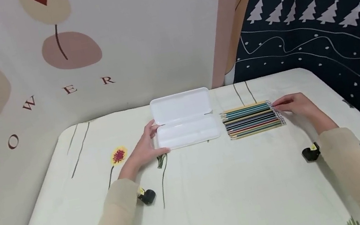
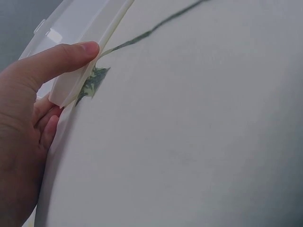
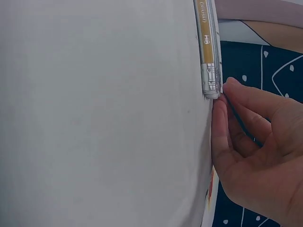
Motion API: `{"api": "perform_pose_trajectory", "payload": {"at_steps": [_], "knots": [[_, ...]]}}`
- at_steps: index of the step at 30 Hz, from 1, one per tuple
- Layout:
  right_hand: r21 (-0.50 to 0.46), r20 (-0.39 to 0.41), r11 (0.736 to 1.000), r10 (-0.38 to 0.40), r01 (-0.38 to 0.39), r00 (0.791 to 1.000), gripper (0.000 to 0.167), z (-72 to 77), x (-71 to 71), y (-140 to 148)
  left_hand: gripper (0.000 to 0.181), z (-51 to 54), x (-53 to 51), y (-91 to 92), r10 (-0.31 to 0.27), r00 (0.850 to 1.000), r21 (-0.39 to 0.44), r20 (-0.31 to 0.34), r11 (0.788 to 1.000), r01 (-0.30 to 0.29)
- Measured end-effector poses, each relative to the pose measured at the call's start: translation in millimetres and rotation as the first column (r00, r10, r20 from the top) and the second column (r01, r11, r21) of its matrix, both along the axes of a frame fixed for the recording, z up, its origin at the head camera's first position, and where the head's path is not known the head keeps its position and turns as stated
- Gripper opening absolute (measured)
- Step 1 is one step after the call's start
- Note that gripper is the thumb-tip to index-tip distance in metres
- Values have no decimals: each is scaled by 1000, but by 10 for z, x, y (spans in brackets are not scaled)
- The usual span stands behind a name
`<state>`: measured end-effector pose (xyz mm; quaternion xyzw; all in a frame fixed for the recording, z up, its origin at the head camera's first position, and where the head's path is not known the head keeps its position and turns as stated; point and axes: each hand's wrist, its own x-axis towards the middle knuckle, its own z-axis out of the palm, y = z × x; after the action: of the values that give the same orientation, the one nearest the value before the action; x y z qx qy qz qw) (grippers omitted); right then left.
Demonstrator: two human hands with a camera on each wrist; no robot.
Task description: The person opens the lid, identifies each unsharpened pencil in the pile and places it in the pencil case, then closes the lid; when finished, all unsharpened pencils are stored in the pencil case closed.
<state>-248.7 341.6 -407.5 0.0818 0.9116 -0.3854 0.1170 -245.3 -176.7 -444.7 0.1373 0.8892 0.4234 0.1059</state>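
Note:
An opened white plastic case [image 1: 189, 133] lies on the cloth-covered table, its lid [image 1: 181, 106] tilted up at the back. My left hand [image 1: 143, 148] grips its left end; the left wrist view shows the thumb along the near wall of the case [image 2: 75, 82] and the other fingers around the end. Right of the case lies a row of pencils [image 1: 251, 120] side by side, eraser ends to the right. My right hand [image 1: 295, 104] has its fingertips at those eraser ends; in the right wrist view the thumb and fingers [image 3: 220, 125] are close to the pencil end [image 3: 210, 78], contact unclear.
The table [image 1: 216, 194] has a pale cloth with a printed yellow flower and stems. Behind it hangs a light printed cloth [image 1: 151, 33], and at the right a dark one with white trees [image 1: 315, 40]. Small black devices sit at both wrists.

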Motion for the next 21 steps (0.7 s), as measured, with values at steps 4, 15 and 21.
{"api": "perform_pose_trajectory", "payload": {"at_steps": [4,15,21], "knots": [[8,-8,1000,0,0,1000,42,-26,1,-32,118,-8,13,-5,12,1000,-8,12,1000,-12],[31,-21,1000,-3,4,1000,41,-19,-10,-50,118,29,-5,3,7,1000,-1,19,1000,-7],[84,-31,996,28,-25,999,37,-9,-32,-65,119,20,-2,-6,11,1000,-11,26,1000,-10]]}}
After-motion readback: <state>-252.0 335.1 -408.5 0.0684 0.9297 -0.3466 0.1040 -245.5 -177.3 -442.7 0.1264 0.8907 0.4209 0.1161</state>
